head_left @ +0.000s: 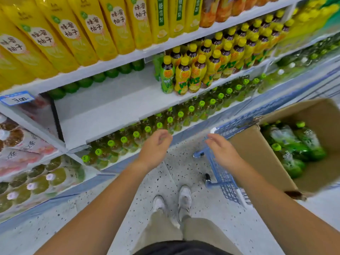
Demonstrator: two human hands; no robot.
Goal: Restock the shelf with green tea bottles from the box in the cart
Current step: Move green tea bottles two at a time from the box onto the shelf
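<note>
At the left, a wide bare stretch of the middle shelf (103,107) is seen, with only a row of dark green caps (99,77) ranged along its back; that gap is judged to be where stock is meant to go. Just right of it, yellow-capped bottles (184,76) are packed to the shelf's front edge. Below, green-capped tea bottles (147,129) fill the lower shelf. The left hand (156,146) is held out in front of that lower row, fingers loosely curled and nothing gripped. The right hand (222,150) is held over the blue cart (226,181), fingers relaxed and empty, apparently on its way toward the box. At the far right, the open cardboard box (257,153) sits in the cart with several green tea bottles (294,150) lying inside.
</note>
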